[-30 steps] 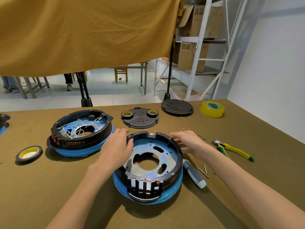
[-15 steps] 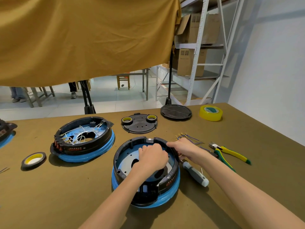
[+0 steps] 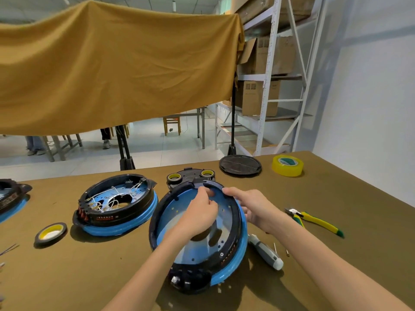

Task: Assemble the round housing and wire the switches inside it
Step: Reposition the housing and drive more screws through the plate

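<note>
The housing, a round black ring with a blue band, stands tilted on the table, its far rim raised and its near edge down. The left hand reaches inside it, fingers curled at the far rim; whether they pinch anything I cannot tell. The right hand grips the far right rim, thumb over the top edge and fingers round the outside. Left of the housing lies a second housing, flat, with white wires inside, and nearer left of it a black tape roll. Just behind the housing sits a black plate bearing two small tape rolls; farther back right are a round black lid and yellow tape. Right of the housing lie a screwdriver, just beside the blue band, and pliers, farther off.
</note>
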Motion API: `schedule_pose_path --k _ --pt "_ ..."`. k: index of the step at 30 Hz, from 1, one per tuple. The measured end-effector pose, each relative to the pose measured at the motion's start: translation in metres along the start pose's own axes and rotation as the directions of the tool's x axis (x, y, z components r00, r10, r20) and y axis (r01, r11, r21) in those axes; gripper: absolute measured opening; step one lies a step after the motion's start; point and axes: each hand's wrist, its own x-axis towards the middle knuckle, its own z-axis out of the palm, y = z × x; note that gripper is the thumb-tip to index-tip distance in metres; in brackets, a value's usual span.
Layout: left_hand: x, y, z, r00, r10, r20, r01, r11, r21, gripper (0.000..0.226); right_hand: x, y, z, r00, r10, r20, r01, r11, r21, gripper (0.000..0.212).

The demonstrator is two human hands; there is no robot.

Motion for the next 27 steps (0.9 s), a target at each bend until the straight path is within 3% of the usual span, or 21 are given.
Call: schedule_pose_path --k 3,6,8,10,14,20,27 --pt "-0.010 0.013 -0.019 0.984 0.112 -0.136 -0.119 0.992 -0.042 0.021 -0.010 -0.020 0.012 0.954 -0.294 -0.065 0.285 0.952 -0.113 0.027" --pt "-0.029 0.022 -0.036 0.961 0.135 -0.243 -0.178 0.970 -0.166 0.018 -0.018 -0.032 0.030 0.836 -0.526 -0.158 0.474 0.836 -0.276 0.050" --pt "-0.045 0.025 -0.044 0.978 0.022 -0.209 -0.119 0.878 -0.463 0.019 -0.023 -0.032 0.042 0.735 -0.659 -0.161 0.578 0.732 -0.360 0.050" --pt "-0.058 0.024 -0.054 0.990 -0.067 -0.125 -0.038 0.725 -0.688 0.019 -0.029 -0.028 0.053 0.648 -0.751 -0.128 0.667 0.640 -0.382 0.046" --pt "-0.077 0.009 -0.073 0.991 -0.109 -0.079 0.002 0.598 -0.801 0.025 -0.038 -0.026 0.072 0.501 -0.865 -0.007 0.781 0.455 -0.428 0.062" --pt "-0.095 -0.021 -0.088 0.994 -0.106 0.004 0.066 0.588 -0.806 0.034 -0.042 -0.015 0.083 0.328 -0.927 0.183 0.759 0.143 -0.636 0.081" --pt "-0.104 -0.053 -0.074 0.961 -0.250 0.121 0.242 0.537 -0.808 0.054 -0.029 0.031 0.094 0.169 -0.919 0.355 0.618 -0.182 -0.765 0.072"
